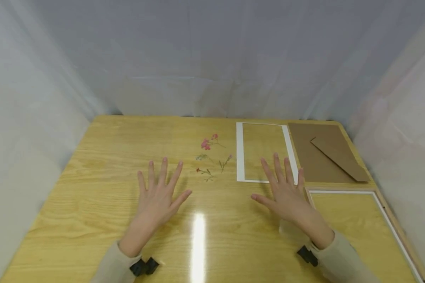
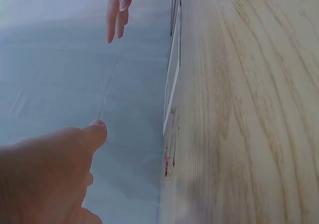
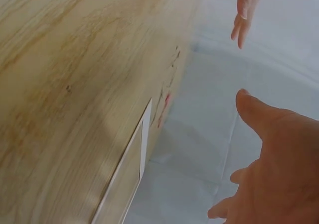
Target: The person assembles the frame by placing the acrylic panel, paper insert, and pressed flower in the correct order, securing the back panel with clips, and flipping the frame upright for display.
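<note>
Fingers spread, my left hand (image 1: 158, 199) hovers above the wooden table, left of several small flowers. My right hand (image 1: 287, 195), also with spread fingers, is held over the table by the lower right corner of a clear sheet with white side strips (image 1: 240, 153). Neither hand holds anything; both wrist views show them raised off the tabletop. Between and beyond the hands lie a pink flower (image 1: 206, 144), a red flower (image 1: 199, 170) on a thin stem, a pale sprig (image 1: 200, 157) and a small purplish sprig (image 1: 229, 158).
At the back right lies a brown board (image 1: 301, 157) with a slanted brown flap (image 1: 340, 160) raised on it. A light wooden frame (image 1: 393, 218) with a white inner edge sits at the right front. Pale sheeting (image 1: 212, 59) hangs behind and beside the table (image 1: 92, 196).
</note>
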A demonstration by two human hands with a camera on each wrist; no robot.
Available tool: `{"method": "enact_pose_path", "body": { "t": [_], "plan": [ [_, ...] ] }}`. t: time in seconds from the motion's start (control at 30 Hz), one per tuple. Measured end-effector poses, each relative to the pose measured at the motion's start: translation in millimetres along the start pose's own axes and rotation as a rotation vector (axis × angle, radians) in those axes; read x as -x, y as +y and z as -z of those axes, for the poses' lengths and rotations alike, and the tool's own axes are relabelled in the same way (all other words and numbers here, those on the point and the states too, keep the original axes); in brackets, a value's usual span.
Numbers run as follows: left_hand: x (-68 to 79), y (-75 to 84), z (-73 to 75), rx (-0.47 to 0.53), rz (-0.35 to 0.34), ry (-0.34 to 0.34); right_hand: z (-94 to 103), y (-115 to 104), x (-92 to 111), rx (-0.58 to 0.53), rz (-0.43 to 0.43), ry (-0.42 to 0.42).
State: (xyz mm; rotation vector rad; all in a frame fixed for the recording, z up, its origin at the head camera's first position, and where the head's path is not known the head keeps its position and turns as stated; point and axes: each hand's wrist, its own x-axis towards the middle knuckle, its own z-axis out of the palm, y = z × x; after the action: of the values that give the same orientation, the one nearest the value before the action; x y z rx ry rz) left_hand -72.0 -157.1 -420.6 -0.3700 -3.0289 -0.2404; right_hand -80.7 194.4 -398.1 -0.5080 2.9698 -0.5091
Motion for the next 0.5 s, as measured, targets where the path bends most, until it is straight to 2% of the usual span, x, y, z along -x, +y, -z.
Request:
{"method": "enact_pose_path", "body": {
  "t": [0.17, 0.3, 0.5],
  "plan": [
    [0.9, 5.3, 4.1, -0.029, -0.028, -0.005, 10.4, 8.4, 6.7, -0.120, 0.003, 0.019],
    [-0.6, 14.3, 7.6, 0.004, -0.057, -0.026, 22.4, 18.8, 14.6, -0.209, 0.023, 0.042],
    [-0.9, 35.8, 6.4, 0.082, -0.134, -0.051, 36.1, 43.3, 31.9, -0.246, 0.028, 0.102]
  ]
}}
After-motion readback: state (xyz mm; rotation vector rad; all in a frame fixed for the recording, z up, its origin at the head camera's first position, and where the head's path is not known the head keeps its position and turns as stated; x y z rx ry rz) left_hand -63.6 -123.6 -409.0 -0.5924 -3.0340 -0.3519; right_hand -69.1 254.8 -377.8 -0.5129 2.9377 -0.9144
